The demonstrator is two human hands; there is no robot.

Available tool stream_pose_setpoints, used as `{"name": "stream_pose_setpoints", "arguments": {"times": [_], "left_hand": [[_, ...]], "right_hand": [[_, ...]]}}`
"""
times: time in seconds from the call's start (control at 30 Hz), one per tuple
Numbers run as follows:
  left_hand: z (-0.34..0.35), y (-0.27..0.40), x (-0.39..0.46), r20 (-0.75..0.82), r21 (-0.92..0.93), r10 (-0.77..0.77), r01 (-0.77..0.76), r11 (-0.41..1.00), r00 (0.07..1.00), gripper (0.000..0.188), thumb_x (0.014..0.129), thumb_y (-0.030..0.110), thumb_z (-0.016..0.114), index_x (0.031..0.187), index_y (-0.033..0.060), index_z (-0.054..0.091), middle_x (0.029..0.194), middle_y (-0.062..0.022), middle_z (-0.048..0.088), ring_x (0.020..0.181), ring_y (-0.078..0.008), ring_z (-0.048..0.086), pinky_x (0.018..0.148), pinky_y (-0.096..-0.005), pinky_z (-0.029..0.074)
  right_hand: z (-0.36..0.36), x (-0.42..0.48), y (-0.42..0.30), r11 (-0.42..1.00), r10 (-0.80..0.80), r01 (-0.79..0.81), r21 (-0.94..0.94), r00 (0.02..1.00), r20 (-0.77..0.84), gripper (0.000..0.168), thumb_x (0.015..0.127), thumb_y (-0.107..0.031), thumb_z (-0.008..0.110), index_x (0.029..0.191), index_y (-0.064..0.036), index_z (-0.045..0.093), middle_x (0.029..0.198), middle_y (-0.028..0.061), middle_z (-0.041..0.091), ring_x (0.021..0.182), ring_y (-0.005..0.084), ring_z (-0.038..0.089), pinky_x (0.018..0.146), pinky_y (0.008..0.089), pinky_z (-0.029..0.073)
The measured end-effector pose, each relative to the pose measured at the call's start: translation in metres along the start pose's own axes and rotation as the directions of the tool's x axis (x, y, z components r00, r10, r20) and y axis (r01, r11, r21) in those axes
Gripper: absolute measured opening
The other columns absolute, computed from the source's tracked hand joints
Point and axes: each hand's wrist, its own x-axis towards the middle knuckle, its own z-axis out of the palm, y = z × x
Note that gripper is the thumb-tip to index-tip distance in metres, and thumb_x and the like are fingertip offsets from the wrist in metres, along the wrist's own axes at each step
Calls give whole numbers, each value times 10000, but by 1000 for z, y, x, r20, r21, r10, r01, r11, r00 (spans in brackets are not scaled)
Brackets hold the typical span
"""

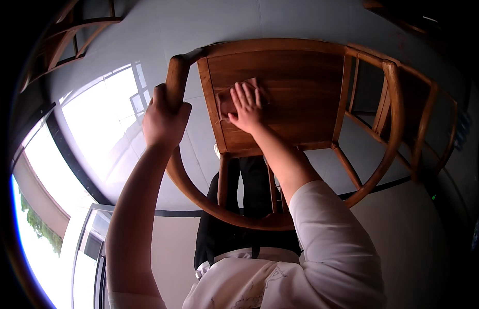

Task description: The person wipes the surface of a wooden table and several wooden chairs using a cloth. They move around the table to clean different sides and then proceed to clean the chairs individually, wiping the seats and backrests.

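Note:
A wooden armchair with a curved rail (396, 100) stands before me, its back towards my body. My left hand (166, 117) is wrapped around the end of its left armrest (177, 77). On the left part of the flat wooden seat (297, 92) lies a reddish-brown cloth (225, 102). My right hand (247, 108) presses flat on that cloth, palm down, fingers slightly apart. Part of the cloth is hidden under the palm.
Another wooden chair (427, 116) stands close at the right. More wooden furniture (65, 34) is at the upper left. The glossy tiled floor (154, 38) reflects window light. A glass door or window frame (89, 239) is at the lower left.

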Motion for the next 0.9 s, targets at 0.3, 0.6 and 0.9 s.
{"name": "stream_pose_setpoints", "arguments": {"times": [0.3, 0.6, 0.9], "left_hand": [[4, -6, -3, -10, 46, 32, -32, 998, 999, 463, 829, 318, 682, 1197, 90, 519, 1008, -198, 704, 929, -413, 695, 817, -514, 553], [4, -3, -7, -8, 41, 65, -65, 997, 998, 487, 834, 358, 663, 1210, 77, 533, 1017, -191, 710, 946, -383, 703, 840, -489, 557], [7, -8, -4, -28, 57, 86, -84, 995, 996, 514, 833, 433, 662, 1185, 74, 551, 1019, -175, 723, 960, -379, 707, 858, -483, 558]], "right_hand": [[-15, -72, 46, 941, 310, -319, -110, 946, -91, 977, 846, -455, 697, 1586, -7, 242, 1672, 230, 152, 1537, 429, 163, 1205, 653, 163], [69, -164, -67, 908, 218, -152, -391, 967, 130, 823, 881, -225, 646, 1600, -88, 272, 1689, 158, 158, 1559, 362, 148, 1220, 664, 143], [102, -182, -87, 905, 295, -250, -345, 952, 82, 629, 1003, -221, 474, 1587, -119, 263, 1692, 113, 163, 1550, 352, 190, 1174, 699, 248]]}}
